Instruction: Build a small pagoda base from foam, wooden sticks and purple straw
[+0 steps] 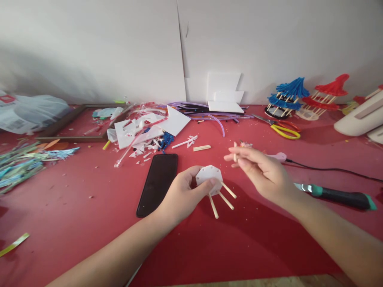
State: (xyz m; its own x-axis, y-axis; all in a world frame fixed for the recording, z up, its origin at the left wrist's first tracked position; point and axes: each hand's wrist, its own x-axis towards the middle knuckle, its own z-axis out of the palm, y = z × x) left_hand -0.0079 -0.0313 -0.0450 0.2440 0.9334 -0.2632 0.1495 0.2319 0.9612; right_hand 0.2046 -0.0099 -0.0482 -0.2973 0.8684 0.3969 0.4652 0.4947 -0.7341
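Note:
My left hand (181,195) grips a small white polygonal board (210,173) between thumb and fingers. Small holes or marks line its edge. Three thin wooden sticks (226,200) stick out from its near side, towards me. To the right, my right hand (267,175) pinches a short wooden stick (235,154) at its fingertips, apart from the board; the fingers partly hide this stick. On the table beyond the board lie a few more cut wooden sticks (202,148), side by side. A black phone (157,185) rests just left of my left hand.
White scraps (176,121) and purple stems (220,122) lie at the back. Scissors (284,129), a blue roofed model (289,95) and a red one (324,93) stand or lie back right. A green-black knife (341,197) and a cord (326,167) are right; a brown frame (74,139) is left.

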